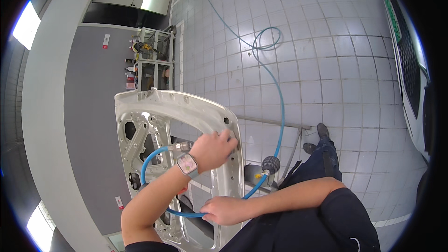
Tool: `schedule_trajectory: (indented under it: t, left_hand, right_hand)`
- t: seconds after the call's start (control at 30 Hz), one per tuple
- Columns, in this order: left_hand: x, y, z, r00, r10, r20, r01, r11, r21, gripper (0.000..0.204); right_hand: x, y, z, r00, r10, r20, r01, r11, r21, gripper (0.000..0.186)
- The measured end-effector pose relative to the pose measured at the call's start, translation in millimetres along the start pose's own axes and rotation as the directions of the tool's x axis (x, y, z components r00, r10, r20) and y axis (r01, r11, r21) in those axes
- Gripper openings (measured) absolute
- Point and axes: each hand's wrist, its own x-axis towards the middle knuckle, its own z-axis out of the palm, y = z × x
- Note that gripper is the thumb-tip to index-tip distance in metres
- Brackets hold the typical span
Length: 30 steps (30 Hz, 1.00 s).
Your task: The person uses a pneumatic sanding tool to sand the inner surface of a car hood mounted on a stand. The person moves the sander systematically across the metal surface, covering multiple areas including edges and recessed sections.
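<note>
A bare silvery-beige car door panel with cut-out openings stands in front of me. My left hand, with a watch on its wrist, curls at the panel's frame around an air tool that the fingers mostly cover. A metal coupling joins the tool side to a blue hose, which loops down under my left forearm. Lower down, my right hand is closed round this hose. Beyond that hand the hose reaches a dark round fitting with a yellow part beside it.
Metal stand bars extend to the right of the panel, near my shoes. A thinner hose trails and coils over the tiled floor. A shelf cart with tools and bottles stands by the grey wall; a car front is at the right.
</note>
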Motion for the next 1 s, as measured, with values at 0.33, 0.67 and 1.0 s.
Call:
schedule_trajectory:
  t: [0.33, 0.67, 1.0]
  left_hand:
    - [-7.3, 15.5, 7.5, 0.993, -0.101, 0.061, 0.103, 0.994, -0.033, 0.035]
    - [-67.2, 110.4, 43.0, 0.992, -0.082, 0.100, 0.074, 0.994, 0.079, 0.029]
    - [-37.0, 55.3, 28.9, 0.988, -0.153, -0.026, 0.154, 0.987, 0.043, 0.027]
  right_hand:
    - [2.9, -4.4, 15.3, 0.999, -0.006, 0.040, 0.007, 1.000, -0.029, 0.023]
    - [-13.1, -9.4, 54.0, 0.952, 0.058, 0.302, -0.072, 0.997, 0.034, 0.023]
    - [-44.6, -9.9, 2.7, 0.967, 0.256, -0.004, -0.252, 0.949, -0.190, 0.028]
